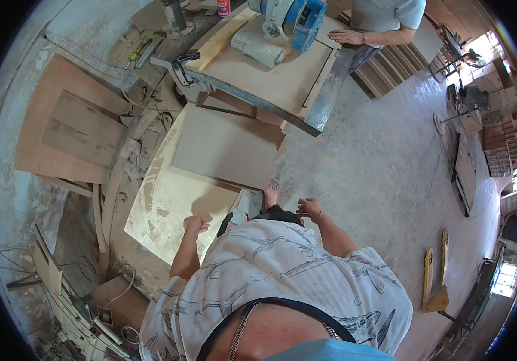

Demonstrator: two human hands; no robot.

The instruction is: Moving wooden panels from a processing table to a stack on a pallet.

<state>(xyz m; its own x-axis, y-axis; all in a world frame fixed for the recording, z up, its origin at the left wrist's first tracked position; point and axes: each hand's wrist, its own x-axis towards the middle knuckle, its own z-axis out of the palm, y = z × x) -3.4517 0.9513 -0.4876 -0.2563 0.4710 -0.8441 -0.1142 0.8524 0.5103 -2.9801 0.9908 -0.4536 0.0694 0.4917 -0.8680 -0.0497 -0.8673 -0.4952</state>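
Note:
My left hand [196,224] hangs above a pale cream sheet [156,204], its fingers curled in with nothing visible in them. My right hand [309,207] is held over the floor beside my body, loosely bent, fingers slightly apart and holding nothing I can see. In front of me a stack of flat grey-brown panels [228,144] lies partly over the cream sheet. Beyond it stands a machine table [258,81] with a large board surface and a metal edge. Above that table sits a machine unit with a blue round housing [308,24].
Across the table, another person's hand [347,37] rests on the board. Long stacked boards [385,69] lie behind that person. Brown panels [72,120] lean at the left wall. A yellow pallet jack [433,283] and a standing fan [474,98] are at right.

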